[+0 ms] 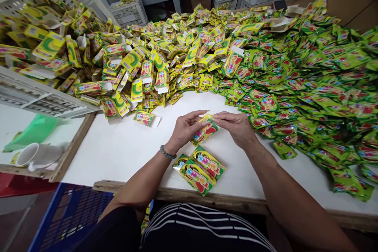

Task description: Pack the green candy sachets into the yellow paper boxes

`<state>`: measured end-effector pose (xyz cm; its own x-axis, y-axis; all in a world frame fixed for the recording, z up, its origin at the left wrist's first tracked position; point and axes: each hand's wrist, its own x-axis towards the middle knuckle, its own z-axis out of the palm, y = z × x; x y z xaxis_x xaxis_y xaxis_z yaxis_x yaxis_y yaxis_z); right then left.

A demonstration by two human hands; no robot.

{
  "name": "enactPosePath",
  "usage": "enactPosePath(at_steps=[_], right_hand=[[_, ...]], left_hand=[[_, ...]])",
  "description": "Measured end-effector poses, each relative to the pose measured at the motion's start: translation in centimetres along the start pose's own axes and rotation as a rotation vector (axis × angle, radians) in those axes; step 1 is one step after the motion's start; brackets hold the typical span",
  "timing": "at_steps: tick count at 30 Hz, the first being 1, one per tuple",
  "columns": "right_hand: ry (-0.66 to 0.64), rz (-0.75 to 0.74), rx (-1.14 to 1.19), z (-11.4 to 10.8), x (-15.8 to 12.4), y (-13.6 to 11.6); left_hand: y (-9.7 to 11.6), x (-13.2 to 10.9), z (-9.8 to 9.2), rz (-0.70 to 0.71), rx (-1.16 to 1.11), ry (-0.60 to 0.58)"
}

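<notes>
Between my two hands is a small yellow and green candy box [206, 129] with fruit pictures, held above the white tabletop. My left hand [189, 126] grips its left side, fingers closed round it. At the box's upper right end, my right hand [234, 126] pinches with thumb and fingers; whether a sachet is in that pinch I cannot tell. Just below, two more candy boxes [197, 173] lie side by side near the table's front edge. A single box [147, 119] with an open white flap rests left of my left hand.
Yellow boxes [141, 63] are heaped at the back left, spilling from a tipped white crate [44, 90]. Green sachets [298, 86] pile up along the right. A white mug [38, 155] lies at far left, and a blue crate [69, 212] stands below the table.
</notes>
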<state>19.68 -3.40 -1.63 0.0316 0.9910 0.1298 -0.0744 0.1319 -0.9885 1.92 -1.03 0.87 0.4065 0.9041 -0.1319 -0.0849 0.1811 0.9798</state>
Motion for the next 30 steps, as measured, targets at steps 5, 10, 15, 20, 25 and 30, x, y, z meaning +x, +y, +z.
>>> enactPosePath(at_steps=[5,10,15,20,25,30], right_hand=[[0.029,-0.083,-0.151,1.5,-0.9,-1.4],[0.126,-0.167,-0.356,3.1,-1.6,-0.9],[0.026,-0.041,-0.226,3.7,-1.8,-0.2],[-0.080,-0.128,-0.355,3.1,-1.6,-0.2],[0.178,-0.161,-0.523,0.1,1.1,1.1],[0.411,-0.080,-1.137,-3.3,4.4,4.1]], left_hand=[[-0.1,0.0,0.4,0.020,-0.057,0.099],[0.2,0.0,0.8,0.025,-0.137,0.155],[0.6,0.0,0.6,-0.002,-0.163,0.123],[1.6,-0.2,-0.4,-0.019,-0.123,0.102],[3.0,-1.1,-0.6,-0.178,0.111,-0.349],[3.7,-0.5,-3.7,0.052,0.701,-0.218]])
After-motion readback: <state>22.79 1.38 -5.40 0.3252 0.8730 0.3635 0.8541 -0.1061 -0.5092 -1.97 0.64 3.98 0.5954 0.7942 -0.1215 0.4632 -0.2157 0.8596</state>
